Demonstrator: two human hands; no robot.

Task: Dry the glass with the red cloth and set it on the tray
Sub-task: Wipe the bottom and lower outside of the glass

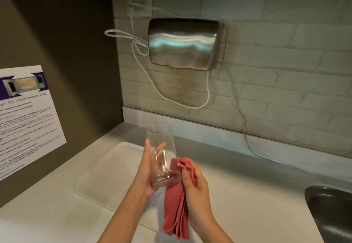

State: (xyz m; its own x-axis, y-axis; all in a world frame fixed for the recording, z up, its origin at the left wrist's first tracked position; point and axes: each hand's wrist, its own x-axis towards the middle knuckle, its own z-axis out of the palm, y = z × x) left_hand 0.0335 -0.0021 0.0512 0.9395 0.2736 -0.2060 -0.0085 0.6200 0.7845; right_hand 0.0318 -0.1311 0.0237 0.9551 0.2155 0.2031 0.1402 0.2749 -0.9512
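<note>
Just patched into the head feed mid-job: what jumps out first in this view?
Centre frame, the left hand holds a clear glass tilted over the counter, while the right hand grips a bunched red cloth against its base. Behind the glass lies a pale tray with nothing on it. Above, a steel hand dryer hangs on the brick wall, white cables looping below it.

A tray (106, 168) lies on the counter (247, 195) at left, a sink (331, 210) at right, a hand dryer (184, 43) on the far wall.
</note>
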